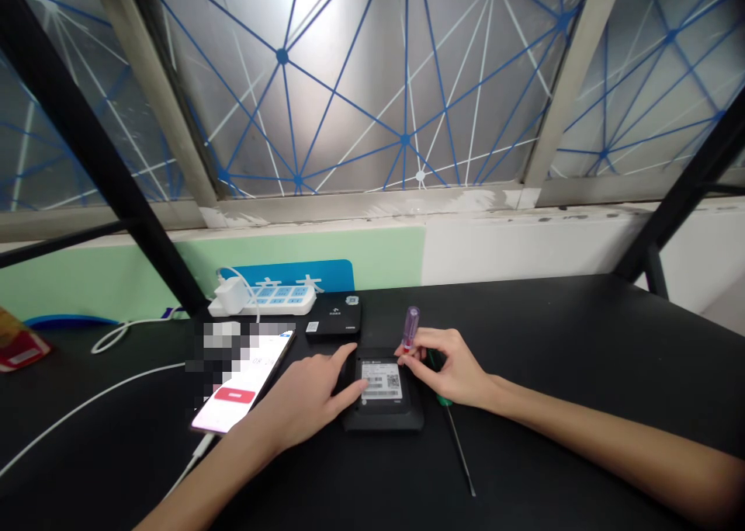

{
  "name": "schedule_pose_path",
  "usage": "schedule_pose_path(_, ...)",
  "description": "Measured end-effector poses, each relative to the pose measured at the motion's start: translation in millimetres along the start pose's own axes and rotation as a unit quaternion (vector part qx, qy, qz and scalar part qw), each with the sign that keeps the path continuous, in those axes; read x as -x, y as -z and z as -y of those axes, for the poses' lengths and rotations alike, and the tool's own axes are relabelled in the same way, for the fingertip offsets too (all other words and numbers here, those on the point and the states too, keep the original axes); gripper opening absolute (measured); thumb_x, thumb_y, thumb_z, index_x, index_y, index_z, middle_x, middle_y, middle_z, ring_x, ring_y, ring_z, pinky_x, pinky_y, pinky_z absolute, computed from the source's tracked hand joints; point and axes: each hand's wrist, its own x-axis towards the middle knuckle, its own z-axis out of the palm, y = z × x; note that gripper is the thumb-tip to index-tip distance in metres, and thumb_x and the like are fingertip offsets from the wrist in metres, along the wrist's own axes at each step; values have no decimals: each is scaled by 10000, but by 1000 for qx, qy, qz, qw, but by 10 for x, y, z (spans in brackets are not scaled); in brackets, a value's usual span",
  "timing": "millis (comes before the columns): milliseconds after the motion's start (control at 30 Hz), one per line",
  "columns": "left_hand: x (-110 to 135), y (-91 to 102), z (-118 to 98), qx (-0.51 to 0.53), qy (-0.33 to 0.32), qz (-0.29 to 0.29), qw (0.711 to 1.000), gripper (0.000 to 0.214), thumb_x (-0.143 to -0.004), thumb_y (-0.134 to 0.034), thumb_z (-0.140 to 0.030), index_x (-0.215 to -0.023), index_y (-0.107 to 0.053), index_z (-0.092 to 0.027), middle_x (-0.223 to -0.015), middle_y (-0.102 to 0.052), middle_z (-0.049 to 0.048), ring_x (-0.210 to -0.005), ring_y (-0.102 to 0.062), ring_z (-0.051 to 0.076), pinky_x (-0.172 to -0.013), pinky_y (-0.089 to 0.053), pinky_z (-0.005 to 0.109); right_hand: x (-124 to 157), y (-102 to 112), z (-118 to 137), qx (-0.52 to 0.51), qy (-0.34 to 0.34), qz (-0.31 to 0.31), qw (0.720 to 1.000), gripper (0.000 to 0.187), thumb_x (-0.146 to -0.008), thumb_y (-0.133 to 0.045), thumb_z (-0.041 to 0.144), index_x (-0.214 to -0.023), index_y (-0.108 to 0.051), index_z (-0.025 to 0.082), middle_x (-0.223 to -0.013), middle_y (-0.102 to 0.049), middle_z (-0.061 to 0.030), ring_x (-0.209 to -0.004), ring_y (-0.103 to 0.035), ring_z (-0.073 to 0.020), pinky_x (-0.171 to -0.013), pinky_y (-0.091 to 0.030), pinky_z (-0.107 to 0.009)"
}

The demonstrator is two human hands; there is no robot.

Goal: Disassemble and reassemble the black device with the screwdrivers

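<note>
A small black box (384, 416) with a white barcode label lies on the black table (582, 345), near the middle. My left hand (308, 403) rests on the box's left side, thumb and forefinger spread along its edge. My right hand (451, 368) is closed on a purple-handled screwdriver (410, 329), held upright with its tip at the box's top right corner.
A phone (244, 387) with a lit screen and a white cable lies to the left. Behind it sit a white power strip (261, 300) with a charger and a second black box (334, 316). A green-handled screwdriver (457, 438) lies under my right wrist.
</note>
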Motion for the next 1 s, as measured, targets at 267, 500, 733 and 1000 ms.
schedule_pose_path(267,3,22,-11,17,1,-1,1000,689,-974,-296,-628,-1466,-404,-158,-826,-659,65,-738,-640,238,-612,-451,300,9,-31,-34,20,-12,-17,1000,140,-877,-657,269,-773,-659,175,-734,-679,-46,-623,-597,-146,-617,-501,-276)
schedule_pose_path(500,9,13,3,18,11,1,1000,700,-971,-290,-644,-1473,-397,-169,-862,-669,73,-755,-641,249,-617,-449,308,-5,-16,-26,19,-14,-13,1000,151,-863,-675,286,-763,-646,177,-735,-672,-46,-644,-610,-151,-625,-508,-275)
schedule_pose_path(733,10,21,-7,19,11,3,1000,698,-970,-292,-639,-1471,-404,-165,-842,-663,73,-745,-639,248,-604,-446,304,9,-4,-35,9,-2,-2,1000,84,-873,-646,230,-854,-704,172,-794,-690,-67,-667,-625,-152,-647,-527,-279)
schedule_pose_path(1000,10,5,5,17,10,-5,1000,705,-966,-288,-650,-1467,-415,-170,-828,-659,72,-742,-638,243,-606,-450,298,-3,-8,-24,16,-8,-13,1000,103,-862,-660,255,-804,-673,170,-765,-679,-62,-650,-620,-154,-629,-524,-281)
